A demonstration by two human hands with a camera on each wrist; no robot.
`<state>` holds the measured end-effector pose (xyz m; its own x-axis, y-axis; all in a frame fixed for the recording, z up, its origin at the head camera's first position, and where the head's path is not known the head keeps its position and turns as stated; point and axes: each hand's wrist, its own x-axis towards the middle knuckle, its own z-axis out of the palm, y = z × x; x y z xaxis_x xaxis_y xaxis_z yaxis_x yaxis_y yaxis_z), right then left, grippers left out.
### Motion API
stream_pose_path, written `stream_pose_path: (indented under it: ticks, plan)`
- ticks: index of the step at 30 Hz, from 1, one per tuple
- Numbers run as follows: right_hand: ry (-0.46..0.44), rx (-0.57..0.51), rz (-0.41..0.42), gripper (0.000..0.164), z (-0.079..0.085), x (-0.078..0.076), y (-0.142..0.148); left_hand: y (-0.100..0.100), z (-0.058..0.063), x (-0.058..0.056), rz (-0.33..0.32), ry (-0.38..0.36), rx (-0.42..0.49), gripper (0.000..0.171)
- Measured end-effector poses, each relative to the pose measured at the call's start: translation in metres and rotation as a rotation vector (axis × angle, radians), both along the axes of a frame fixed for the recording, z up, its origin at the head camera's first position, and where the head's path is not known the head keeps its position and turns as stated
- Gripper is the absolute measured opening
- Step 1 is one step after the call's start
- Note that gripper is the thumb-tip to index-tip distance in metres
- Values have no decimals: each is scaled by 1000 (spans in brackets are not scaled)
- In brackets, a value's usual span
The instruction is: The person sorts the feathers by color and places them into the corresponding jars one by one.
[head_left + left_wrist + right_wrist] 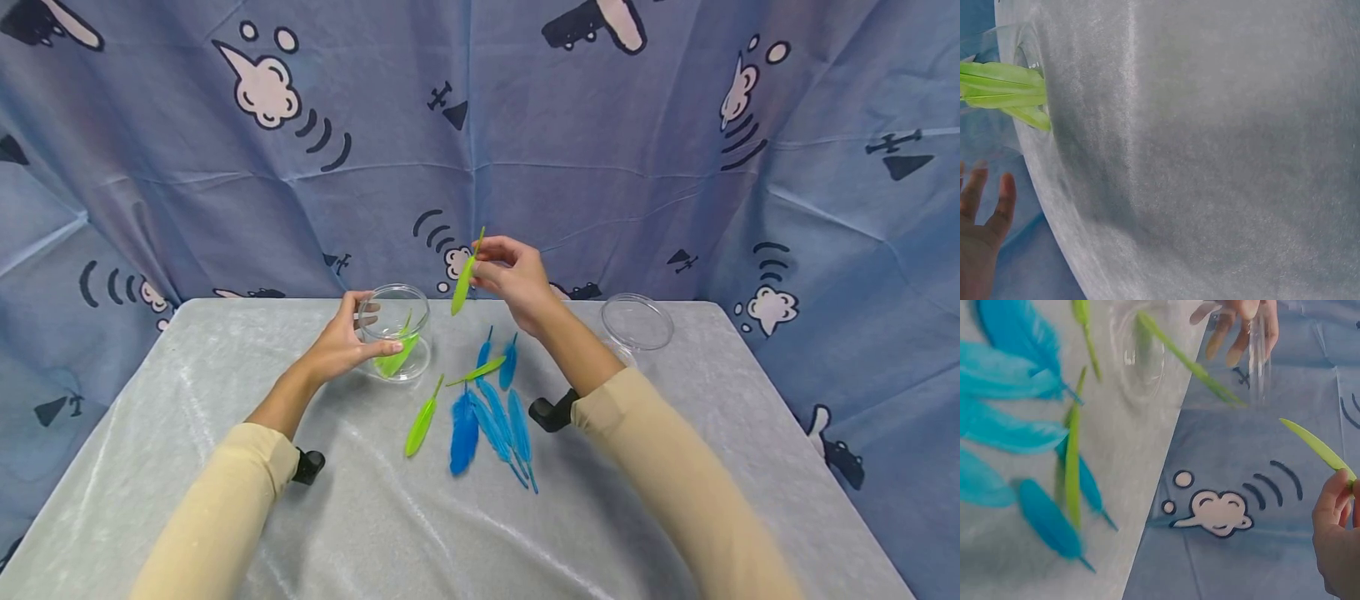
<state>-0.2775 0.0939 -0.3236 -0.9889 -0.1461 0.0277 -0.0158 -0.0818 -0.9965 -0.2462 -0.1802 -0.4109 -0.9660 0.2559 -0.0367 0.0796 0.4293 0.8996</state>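
Observation:
A clear round jar (411, 327) with green feathers (395, 360) inside stands on the table at left of centre. My left hand (345, 337) holds it from the left side, thumb across the front and fingers behind. In the left wrist view, the feathers (1004, 87) show through the clear wall, above that hand's fingers (1005, 206). Up and to the right of the jar, my right hand (512, 271) pinches a green feather (463, 285) near its quill, its vane hanging down. The right wrist view shows this feather (1316, 445) between thumb and fingers.
Two green feathers, one lying alone (422, 425) and one across blue ones (480, 371), are on the grey-white cloth. Several blue feathers (463, 433) lie in the middle. A clear round lid (637, 323) is at back right. A patterned blue curtain (600, 125) hangs behind the table.

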Motion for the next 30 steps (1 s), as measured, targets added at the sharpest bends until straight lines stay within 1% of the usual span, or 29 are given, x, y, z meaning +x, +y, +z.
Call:
stream_pose_path:
  ticks: [5,9,14,17,21,24,30]
  plan:
    - [33,-28,3,26,5,-1,-13,-1,1,1,-3,-1,-1,99]
    - [53,-52,-7,26,5,-1,-24,-1,1,1,-5,-4,-2,99]
    - [83,-86,-33,26,-2,-3,-40,-1,1,0,-4,-7,6,99]
    - [90,-96,-42,22,-8,-3,-48,0,1,-1,-6,-11,12,98]
    - [92,-85,-36,18,-16,-2,-57,0,0,-1,-6,-17,13,98]
    - [102,-65,-27,19,-21,-1,-60,0,0,-1,-5,-19,12,97]
    - [132,28,-10,22,-30,1,-63,0,0,-1,0,-13,9,97]
